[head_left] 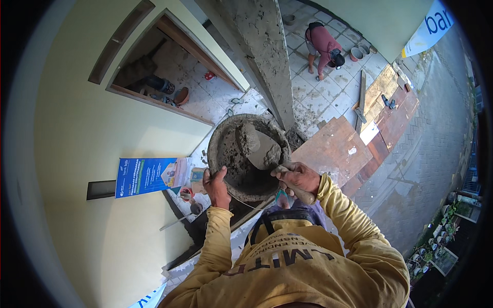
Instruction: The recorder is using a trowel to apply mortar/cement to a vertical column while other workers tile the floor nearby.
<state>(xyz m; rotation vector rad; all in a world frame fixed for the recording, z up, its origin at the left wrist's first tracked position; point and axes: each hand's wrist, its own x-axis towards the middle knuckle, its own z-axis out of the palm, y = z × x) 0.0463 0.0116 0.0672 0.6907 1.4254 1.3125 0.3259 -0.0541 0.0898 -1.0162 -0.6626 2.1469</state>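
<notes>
Grey mortar (250, 138) sits in lumps on the trowel (264, 147), whose blade I see inside the round bucket (214, 146). On my feed, the left hand (217, 190) pinches the bucket's rim at its near left side, while the right hand (299, 179) is wrapped round the trowel's handle at the near right side. Beyond, I make out a concrete column (262, 51) and, farther off, a co-worker (327, 46) in pink bending toward the tiled floor (341, 77).
</notes>
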